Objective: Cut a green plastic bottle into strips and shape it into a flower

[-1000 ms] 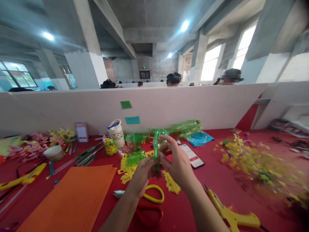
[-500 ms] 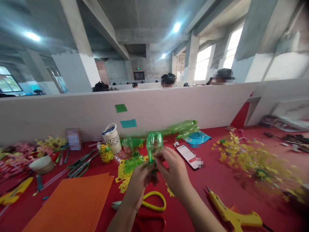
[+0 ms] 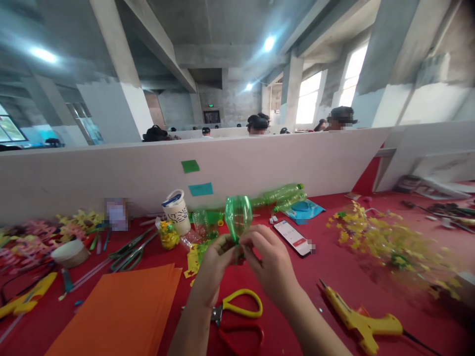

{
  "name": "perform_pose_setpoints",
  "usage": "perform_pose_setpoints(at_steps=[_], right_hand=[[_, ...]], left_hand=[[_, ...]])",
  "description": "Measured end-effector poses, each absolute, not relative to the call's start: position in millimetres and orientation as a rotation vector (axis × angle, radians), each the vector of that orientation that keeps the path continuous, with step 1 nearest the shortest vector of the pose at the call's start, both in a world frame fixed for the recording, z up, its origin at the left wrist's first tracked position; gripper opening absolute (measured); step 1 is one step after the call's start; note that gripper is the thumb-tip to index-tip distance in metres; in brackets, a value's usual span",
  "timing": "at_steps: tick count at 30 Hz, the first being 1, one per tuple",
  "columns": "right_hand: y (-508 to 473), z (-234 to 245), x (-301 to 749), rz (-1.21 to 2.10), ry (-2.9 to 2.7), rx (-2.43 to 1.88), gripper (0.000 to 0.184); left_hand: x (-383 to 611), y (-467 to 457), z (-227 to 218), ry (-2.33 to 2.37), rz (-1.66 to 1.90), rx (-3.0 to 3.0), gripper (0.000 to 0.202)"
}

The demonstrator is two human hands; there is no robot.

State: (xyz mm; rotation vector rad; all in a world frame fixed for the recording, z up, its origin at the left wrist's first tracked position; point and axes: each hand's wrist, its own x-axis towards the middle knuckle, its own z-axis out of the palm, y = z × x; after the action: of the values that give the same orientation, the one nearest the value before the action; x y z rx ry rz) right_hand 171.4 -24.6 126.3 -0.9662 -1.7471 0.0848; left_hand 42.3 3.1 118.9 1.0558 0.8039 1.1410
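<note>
A cut green plastic bottle (image 3: 238,213) is held upright above the red table, its wide end up and its narrow end down. My left hand (image 3: 217,262) is closed around the narrow lower end. Close beside it, the fingertips of my right hand (image 3: 265,252) pinch at the same lower part of the bottle; my fingers hide that spot. Below my hands lie scissors (image 3: 243,304) with one yellow and one red handle, partly covered by my left forearm. Behind my left hand are yellow star-cut sheets (image 3: 192,262) and green plastic pieces (image 3: 203,247).
Orange sheets (image 3: 115,311) lie at left, a yellow glue gun (image 3: 361,319) at right. A phone (image 3: 293,238), green bottles (image 3: 282,193) and a white cup (image 3: 175,212) stand or lie toward the white partition (image 3: 148,173). Yellow star sprays (image 3: 393,242) spread at right.
The green bottle has risen slightly and tilts a little differently. My left hand has turned around its lower end, and both hands have shifted closer together. The view has moved slightly.
</note>
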Motion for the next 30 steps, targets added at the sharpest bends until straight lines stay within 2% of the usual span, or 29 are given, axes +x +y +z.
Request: perform_pose_setpoints(at_steps=[16,24,28,30], right_hand=[[-29.3,119.7,160.0,-0.173,-1.876,-0.987,0.02],[-30.2,117.7,158.1,-0.115,-1.845,-0.954,0.021],[-28.8,111.6,153.8,-0.084,-1.755,-0.962,0.035],[-27.8,107.9,151.2,-0.086,-1.743,-0.943,0.034]], left_hand=[[27.8,9.5,115.3,0.85,1.14,1.176,0.016],[25.9,8.0,116.1,0.838,1.186,1.143,0.02],[25.9,8.5,112.7,0.837,1.203,1.114,0.025],[24.3,8.5,112.7,0.838,1.188,1.108,0.026]])
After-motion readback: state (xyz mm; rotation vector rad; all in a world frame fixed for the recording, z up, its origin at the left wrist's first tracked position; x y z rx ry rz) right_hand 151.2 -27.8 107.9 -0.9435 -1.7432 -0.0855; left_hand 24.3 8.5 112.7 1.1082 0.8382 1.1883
